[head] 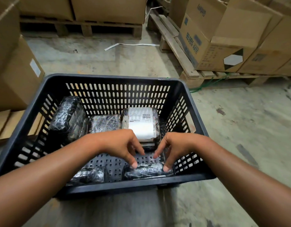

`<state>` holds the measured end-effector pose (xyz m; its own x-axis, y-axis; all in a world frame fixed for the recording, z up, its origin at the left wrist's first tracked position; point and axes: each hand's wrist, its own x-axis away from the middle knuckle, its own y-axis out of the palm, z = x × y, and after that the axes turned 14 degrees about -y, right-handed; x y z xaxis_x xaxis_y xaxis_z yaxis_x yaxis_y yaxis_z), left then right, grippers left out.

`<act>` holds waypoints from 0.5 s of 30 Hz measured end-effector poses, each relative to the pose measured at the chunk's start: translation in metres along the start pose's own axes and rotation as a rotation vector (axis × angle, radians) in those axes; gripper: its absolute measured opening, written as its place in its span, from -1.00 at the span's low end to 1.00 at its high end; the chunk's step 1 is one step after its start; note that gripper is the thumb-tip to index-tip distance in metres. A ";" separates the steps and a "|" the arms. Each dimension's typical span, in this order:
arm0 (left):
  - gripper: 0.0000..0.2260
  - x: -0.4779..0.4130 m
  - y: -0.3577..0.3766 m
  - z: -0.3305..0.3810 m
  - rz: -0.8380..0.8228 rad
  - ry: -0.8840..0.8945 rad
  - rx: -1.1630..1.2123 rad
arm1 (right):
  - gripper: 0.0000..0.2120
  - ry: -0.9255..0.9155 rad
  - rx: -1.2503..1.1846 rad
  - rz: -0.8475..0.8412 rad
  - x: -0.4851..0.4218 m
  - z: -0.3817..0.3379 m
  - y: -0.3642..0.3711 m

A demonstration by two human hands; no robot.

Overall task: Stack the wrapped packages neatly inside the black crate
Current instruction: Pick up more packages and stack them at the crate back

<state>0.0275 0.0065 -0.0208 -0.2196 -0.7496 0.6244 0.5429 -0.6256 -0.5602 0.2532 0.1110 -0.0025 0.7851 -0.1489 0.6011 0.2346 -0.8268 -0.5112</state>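
A black slotted crate [108, 78] stands on the floor in front of me. Inside it, a black wrapped package [69, 115] leans against the left wall. A flat wrapped package [105, 122] lies at the back, beside a stack topped by a package with a white label [141, 123]. Two more wrapped packages lie along the near wall, one on the left [89, 175] and one on the right [146, 171]. My left hand [120, 145] and my right hand [174, 148] reach into the crate, fingers spread, thumbs touching the near right package.
Cardboard boxes [223, 38] sit on a wooden pallet [182, 54] at the right. More boxes stand at the left [13, 71] and on a pallet at the back [95, 28]. A white strap [130, 45] lies on the concrete floor [239, 128].
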 end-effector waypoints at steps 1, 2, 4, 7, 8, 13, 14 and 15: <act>-0.48 0.001 0.007 0.000 -0.038 0.005 -0.009 | -0.44 0.009 0.023 -0.031 -0.001 0.000 0.007; -0.43 0.001 0.013 0.000 -0.068 0.012 -0.030 | -0.40 0.010 0.046 -0.050 -0.002 0.000 0.013; -0.38 0.000 0.021 -0.002 -0.088 0.022 -0.082 | -0.38 -0.006 0.085 -0.037 -0.005 -0.002 0.017; -0.27 -0.001 0.025 -0.003 -0.048 0.025 -0.127 | -0.37 -0.035 0.090 0.023 -0.005 0.000 0.013; -0.22 -0.002 0.026 -0.004 -0.015 0.033 -0.157 | -0.38 -0.041 0.069 0.057 -0.004 0.002 0.010; -0.24 -0.008 0.026 -0.010 0.121 0.018 -0.147 | -0.40 -0.048 0.005 0.194 -0.006 0.009 0.006; -0.28 -0.010 0.025 -0.012 0.119 0.016 -0.116 | -0.35 -0.046 0.009 0.184 -0.006 0.009 0.006; -0.29 -0.011 0.023 -0.014 0.109 0.010 -0.072 | -0.32 -0.044 0.015 0.181 -0.006 0.008 0.007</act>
<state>0.0311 -0.0032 -0.0480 -0.1705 -0.8159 0.5524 0.5042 -0.5539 -0.6625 0.2545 0.1107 -0.0147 0.8392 -0.2703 0.4718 0.0958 -0.7806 -0.6176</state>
